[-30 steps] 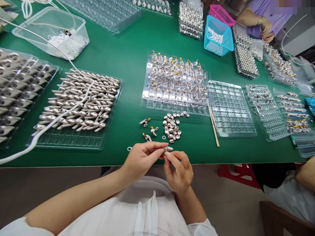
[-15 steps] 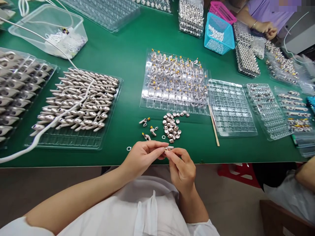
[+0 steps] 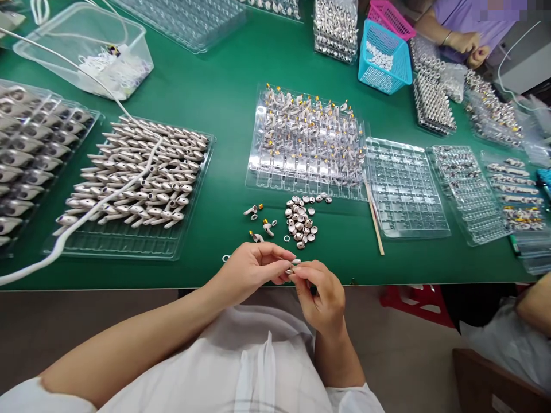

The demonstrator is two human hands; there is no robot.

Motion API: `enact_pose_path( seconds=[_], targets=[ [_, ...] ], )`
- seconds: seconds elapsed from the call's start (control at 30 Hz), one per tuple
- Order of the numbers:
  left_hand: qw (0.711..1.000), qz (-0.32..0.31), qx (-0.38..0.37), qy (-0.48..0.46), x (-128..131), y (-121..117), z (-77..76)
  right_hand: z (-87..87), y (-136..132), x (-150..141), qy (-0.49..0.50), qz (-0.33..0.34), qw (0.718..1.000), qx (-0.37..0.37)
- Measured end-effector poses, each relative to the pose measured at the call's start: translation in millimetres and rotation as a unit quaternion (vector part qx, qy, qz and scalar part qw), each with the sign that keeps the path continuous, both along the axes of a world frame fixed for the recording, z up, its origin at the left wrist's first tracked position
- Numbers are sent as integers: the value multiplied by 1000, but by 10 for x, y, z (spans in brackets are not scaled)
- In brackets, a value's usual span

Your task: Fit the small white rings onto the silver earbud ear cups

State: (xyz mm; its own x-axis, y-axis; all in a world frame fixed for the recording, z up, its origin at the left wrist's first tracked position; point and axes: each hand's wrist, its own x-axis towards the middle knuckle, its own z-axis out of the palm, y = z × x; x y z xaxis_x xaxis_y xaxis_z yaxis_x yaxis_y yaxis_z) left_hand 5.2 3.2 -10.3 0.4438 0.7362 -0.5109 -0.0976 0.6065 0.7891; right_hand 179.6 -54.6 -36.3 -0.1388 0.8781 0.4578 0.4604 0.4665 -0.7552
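Quite slender, pale, rounded piece (image 3: 297,261)

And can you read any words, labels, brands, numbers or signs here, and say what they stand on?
None can be read, whether on the clear trays, the blue basket or the loose caps.
Any marking on the held part would be too small to make out.

You have a smooth desk (image 3: 224,195), glossy metallic-looking caps (image 3: 300,224) mid-frame, a shiny clear plastic tray (image 3: 259,163) above them, and thin matt cloth in your shirt (image 3: 193,378).
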Motion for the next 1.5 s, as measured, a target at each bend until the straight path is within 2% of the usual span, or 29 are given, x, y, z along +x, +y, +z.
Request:
enact_pose_path(
  seconds=[0.17,0.5,0.83,0.93,1.1,1.2,1.37,1.5],
  targets=[
    [1000,5,-7,-3,-12,3,26,-14,-5,-25,8,-11,1000,17],
    [999,9,-26,-33,-21,-1,-26,-77,-80,-82,164,-62,981,-85],
    [997,21,-36,-64,-11,-6,-48,-99,-96,-156,249,-80,953,-152],
    [997,29,-36,-68,-18,-11,-62,-105,-102,-177,210,-89,966,-122],
    [996,48,-19,-67,-22,-34,-55,-65,-72,-166,63,-67,996,0],
    [996,55,-16,-68,-16,-50,-49,-48,-43,-132,-6,-57,997,56],
    [996,56,-7,-64,-5,-56,-42,-54,-11,-81,-95,-51,988,109],
    [997,54,-7,-52,1,-50,-14,-50,4,-97,-105,-74,983,128]
  ],
)
